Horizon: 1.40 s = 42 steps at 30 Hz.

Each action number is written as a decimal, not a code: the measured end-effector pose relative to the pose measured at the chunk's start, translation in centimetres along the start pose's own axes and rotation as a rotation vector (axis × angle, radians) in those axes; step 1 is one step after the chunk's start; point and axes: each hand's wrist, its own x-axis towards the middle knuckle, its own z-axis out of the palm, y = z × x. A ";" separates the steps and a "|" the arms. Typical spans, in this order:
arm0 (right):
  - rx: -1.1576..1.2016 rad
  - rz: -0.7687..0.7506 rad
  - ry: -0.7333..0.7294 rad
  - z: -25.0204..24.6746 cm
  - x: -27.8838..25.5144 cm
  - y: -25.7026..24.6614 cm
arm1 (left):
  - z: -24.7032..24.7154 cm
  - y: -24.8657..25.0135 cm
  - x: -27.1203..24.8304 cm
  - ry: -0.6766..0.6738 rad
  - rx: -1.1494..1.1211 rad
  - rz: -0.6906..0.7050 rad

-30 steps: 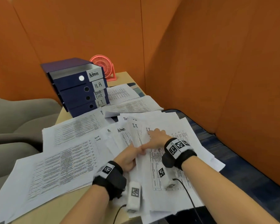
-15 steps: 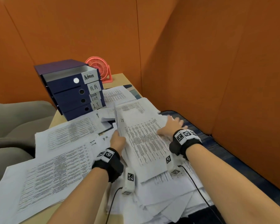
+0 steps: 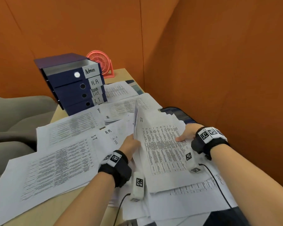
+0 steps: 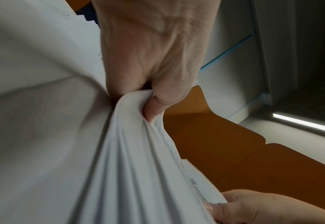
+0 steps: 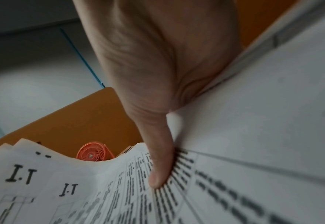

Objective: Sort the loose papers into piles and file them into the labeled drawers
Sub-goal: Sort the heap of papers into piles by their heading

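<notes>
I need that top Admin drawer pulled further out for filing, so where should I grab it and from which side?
Hook a finger into the round hole on the Admin drawer front and pull from the front, towards you. The front is otherwise flat, and the drawer already sits slightly out.

Desk hemmed in by partitions and paper

The desk surface [image 3: 59, 111] is covered by loose papers [image 3: 55, 168]; the drawer unit [image 3: 72, 85] and pink fan [image 3: 101, 62] block the far end, orange partitions [image 3: 219, 62] wall the right side, and bare wood is left only along the near-left edge.
</notes>
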 end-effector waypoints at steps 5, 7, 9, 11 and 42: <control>-0.040 0.051 -0.085 0.8 -3.1 2.2 | 0.5 -1.2 -2.2 -0.061 -0.012 -0.028; -0.051 0.086 -0.100 0.4 -4.4 2.4 | 0.6 -1.5 -3.3 -0.120 -0.069 -0.055; 0.009 0.116 -0.009 -0.1 -4.9 2.2 | 0.7 -1.4 -4.1 -0.158 -0.146 -0.040; 0.163 0.099 0.190 -0.4 -5.1 1.0 | 0.6 -0.9 -4.8 -0.164 -0.244 0.019; 1.128 -0.233 0.382 3.8 2.1 -9.8 | -2.8 -1.8 1.7 -0.162 -0.462 0.239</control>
